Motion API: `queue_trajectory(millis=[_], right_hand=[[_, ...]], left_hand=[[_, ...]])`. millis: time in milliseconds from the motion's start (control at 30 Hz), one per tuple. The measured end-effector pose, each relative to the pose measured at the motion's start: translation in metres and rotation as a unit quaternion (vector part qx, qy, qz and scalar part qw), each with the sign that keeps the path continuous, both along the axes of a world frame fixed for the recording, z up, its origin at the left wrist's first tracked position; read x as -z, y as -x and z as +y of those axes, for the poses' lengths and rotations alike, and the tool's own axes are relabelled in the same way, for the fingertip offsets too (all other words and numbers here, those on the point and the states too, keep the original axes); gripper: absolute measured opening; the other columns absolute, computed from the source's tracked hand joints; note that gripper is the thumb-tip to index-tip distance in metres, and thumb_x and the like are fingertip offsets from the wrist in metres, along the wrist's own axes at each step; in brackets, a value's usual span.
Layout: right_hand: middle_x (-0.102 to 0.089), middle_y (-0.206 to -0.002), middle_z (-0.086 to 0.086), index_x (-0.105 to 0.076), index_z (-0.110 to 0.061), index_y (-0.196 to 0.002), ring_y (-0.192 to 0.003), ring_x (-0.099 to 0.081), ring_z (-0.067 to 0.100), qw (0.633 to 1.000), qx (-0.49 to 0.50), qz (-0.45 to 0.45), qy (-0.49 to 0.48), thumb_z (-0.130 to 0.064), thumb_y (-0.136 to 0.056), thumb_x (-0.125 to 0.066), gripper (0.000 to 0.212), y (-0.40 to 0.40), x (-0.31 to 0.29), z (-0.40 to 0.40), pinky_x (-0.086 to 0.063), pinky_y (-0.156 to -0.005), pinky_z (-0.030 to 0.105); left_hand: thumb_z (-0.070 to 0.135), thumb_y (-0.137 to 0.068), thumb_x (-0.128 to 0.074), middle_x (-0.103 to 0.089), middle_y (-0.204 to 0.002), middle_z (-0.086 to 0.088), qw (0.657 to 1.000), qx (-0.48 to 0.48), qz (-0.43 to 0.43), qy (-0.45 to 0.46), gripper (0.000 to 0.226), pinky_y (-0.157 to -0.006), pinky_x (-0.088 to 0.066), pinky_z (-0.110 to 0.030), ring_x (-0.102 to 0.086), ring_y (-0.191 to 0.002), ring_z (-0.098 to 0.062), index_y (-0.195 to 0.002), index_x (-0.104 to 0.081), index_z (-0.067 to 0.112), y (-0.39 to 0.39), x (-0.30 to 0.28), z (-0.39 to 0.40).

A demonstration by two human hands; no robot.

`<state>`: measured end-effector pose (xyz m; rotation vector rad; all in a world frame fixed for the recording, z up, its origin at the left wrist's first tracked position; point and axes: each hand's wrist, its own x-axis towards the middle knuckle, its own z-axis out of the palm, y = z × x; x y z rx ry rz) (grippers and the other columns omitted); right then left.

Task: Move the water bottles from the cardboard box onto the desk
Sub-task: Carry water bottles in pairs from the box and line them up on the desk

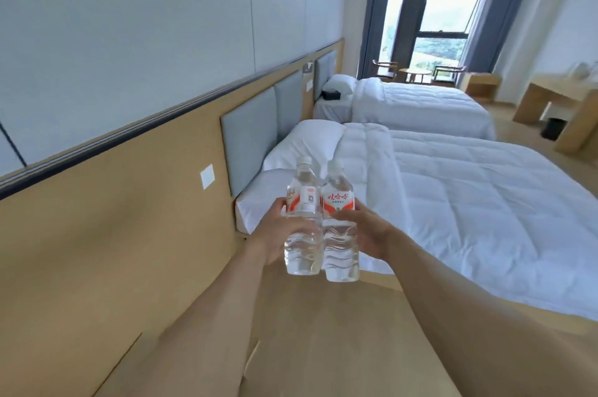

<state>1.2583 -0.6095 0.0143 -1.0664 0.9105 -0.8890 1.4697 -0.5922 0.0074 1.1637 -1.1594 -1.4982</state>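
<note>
Wall: pale panelled wall (129,24) along the left, with a tan wooden wainscot (97,234) and grey padded headboard panels (249,144) below it.
Near bed: white quilted bed (469,218) with a white pillow (307,140), lying behind the raised hands.
Far bed: second white bed (420,105), beyond the first and apart from it.
Window: tall dark-framed window (440,8) at the far end, flanked by blue-grey curtains (375,17).
Desk: light wooden tabletop (556,89) at the far right, well apart from the hands; a small black bin (554,128) stands under it.
Left hand: left hand (275,234) wraps the lower half of the left bottle, fingers curled round its far side.
Right hand: right hand (369,234) grips the right bottle at mid-height, fingers curled across its front.
Left bottle: clear plastic water bottle with a white cap and red-and-white label (304,221), upright, held in the air in front of the near bed.
Right bottle: matching clear plastic water bottle with red label lettering (339,225), upright, touching the left bottle side by side.
Wall switch: white square plate (207,176) on the wainscot.
</note>
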Motion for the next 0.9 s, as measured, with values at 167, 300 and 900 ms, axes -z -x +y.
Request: queue_trajectory(millis=[167, 300, 900], right_hand=[[-0.066, -0.123, 0.022, -0.055, -0.016, -0.135, -0.102, -0.068, 0.037, 0.997, 0.068, -0.045, 0.01, -0.008, -0.079, -0.071, 0.059, 0.105, 0.001, 0.024, -0.058, -0.083, 0.047], [-0.063, -0.13, 0.024, -0.057, -0.013, -0.135, -0.11, -0.066, 0.039, 0.992, 0.109, -0.046, 0.033, -0.008, -0.084, -0.067, 0.052, 0.194, 0.001, 0.047, -0.056, -0.091, 0.049], [-0.062, -0.126, 0.027, -0.053, -0.001, -0.136, -0.108, -0.065, 0.04, 0.937, 0.34, -0.061, 0.056, -0.002, -0.08, -0.065, 0.057, 0.553, -0.005, 0.175, -0.055, -0.092, 0.05]], left_hand=[[0.039, -0.043, -0.102, -0.07, -0.118, -0.005, 0.996, 0.058, -0.028, 0.057, 0.093, -0.09, -0.059, -0.05, -0.072, -0.105, -0.025, -0.122, -0.051, 0.033, 0.111, -0.001, -0.014], [0.049, -0.051, -0.097, -0.069, -0.114, 0.007, 0.989, 0.109, -0.046, 0.089, 0.085, -0.091, -0.056, -0.037, -0.066, -0.11, -0.014, -0.12, -0.051, 0.034, 0.217, -0.005, -0.014], [0.016, -0.062, -0.078, -0.067, -0.118, -0.013, 0.934, 0.357, 0.021, 0.014, 0.073, -0.102, -0.049, -0.053, -0.066, -0.112, -0.032, -0.129, -0.05, 0.019, 0.624, -0.011, 0.032]])
